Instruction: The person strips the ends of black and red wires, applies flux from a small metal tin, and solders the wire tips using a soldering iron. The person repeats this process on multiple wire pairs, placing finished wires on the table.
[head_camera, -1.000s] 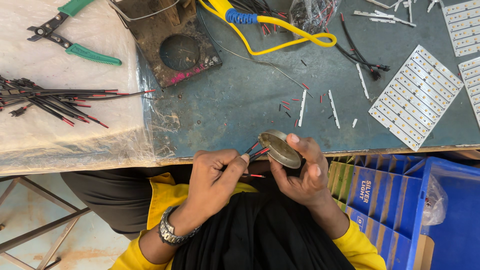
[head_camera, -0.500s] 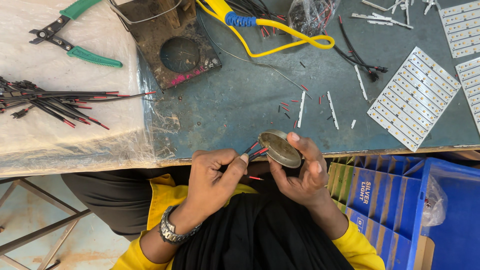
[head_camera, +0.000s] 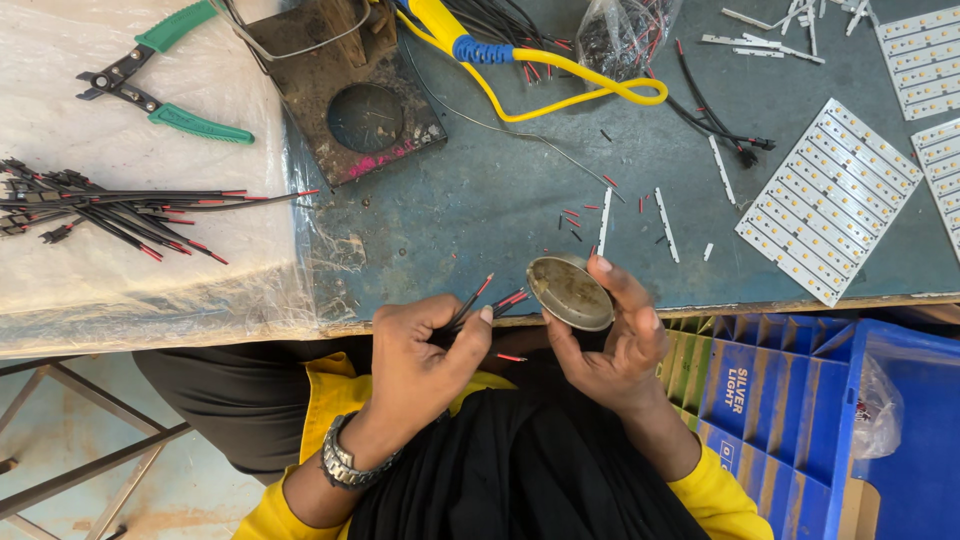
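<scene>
Over workbench (head_camera: 480, 215), hands hold tin (head_camera: 570, 292) and wires (head_camera: 475, 300)

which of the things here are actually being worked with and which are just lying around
In use:
left hand pinching red-tipped wires
right hand holding round metal tin

Lying about:
green-handled pliers
wire bundle
yellow cable
LED strip panel
blue crate

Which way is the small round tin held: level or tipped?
Tipped. The round tin in the right hand shows its open face angled toward the wire ends pinched in the left hand. Its contents cannot be told.
</scene>
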